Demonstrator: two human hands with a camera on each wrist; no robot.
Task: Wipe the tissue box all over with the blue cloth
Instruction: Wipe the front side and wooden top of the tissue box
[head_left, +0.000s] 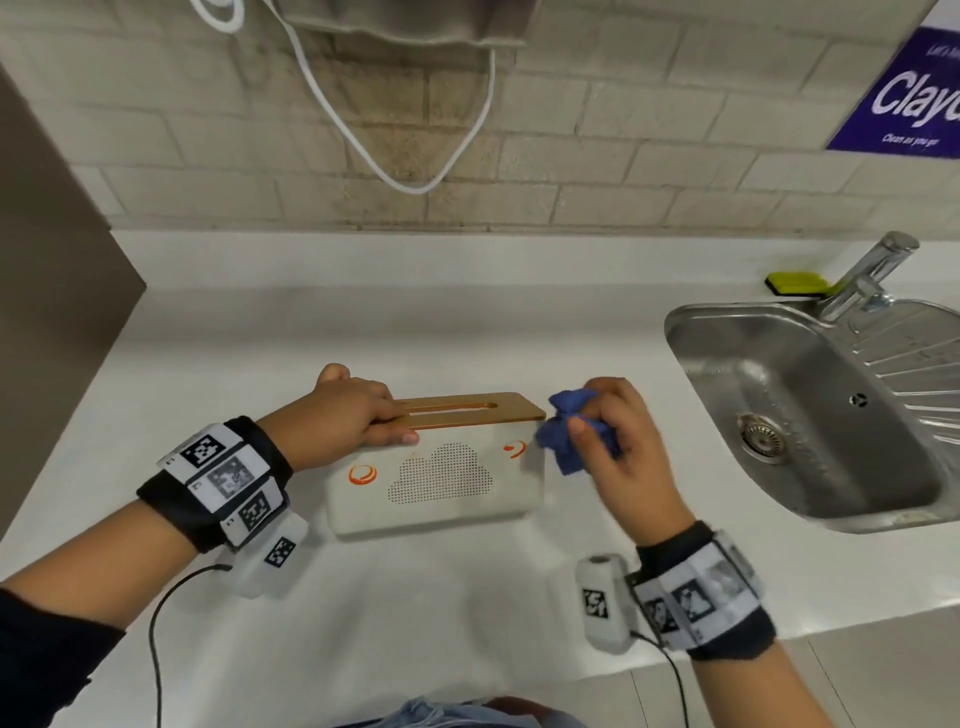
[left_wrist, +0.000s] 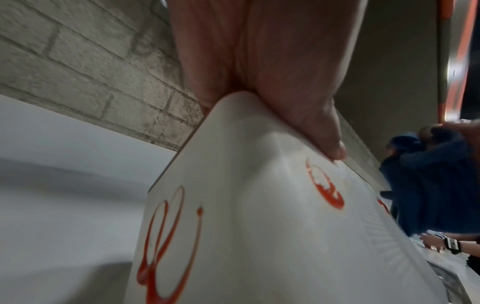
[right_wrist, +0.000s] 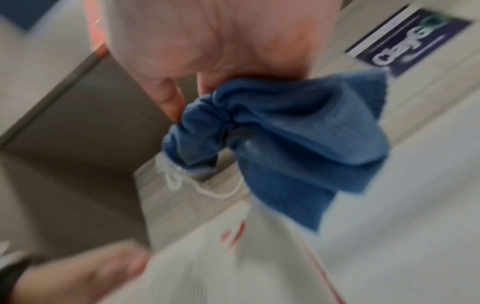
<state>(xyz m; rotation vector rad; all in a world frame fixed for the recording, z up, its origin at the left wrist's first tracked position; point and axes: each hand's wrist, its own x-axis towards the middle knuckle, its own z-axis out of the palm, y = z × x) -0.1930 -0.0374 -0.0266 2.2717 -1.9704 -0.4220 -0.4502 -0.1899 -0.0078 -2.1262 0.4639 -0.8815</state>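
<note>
From the head view, the left hand (head_left: 358, 410) clamps the near end of the tissue box (head_left: 441, 480), fingers over its wooden lid (head_left: 467, 408) and thumb down the front face, likely to pin it to the counter (head_left: 363, 613) against the wiping push. The right hand (head_left: 618, 431) is closed round the bunched blue cloth (head_left: 566, 434), which sits at the box's far top corner (contact unclear).

The left wrist view shows that thumb (left_wrist: 322, 131) pressed along the box's upper edge.

The right wrist view, blurred, shows fingers (right_wrist: 168, 98) pinching the cloth into a wad, loose tail hanging just above the box (right_wrist: 233, 267).
</note>
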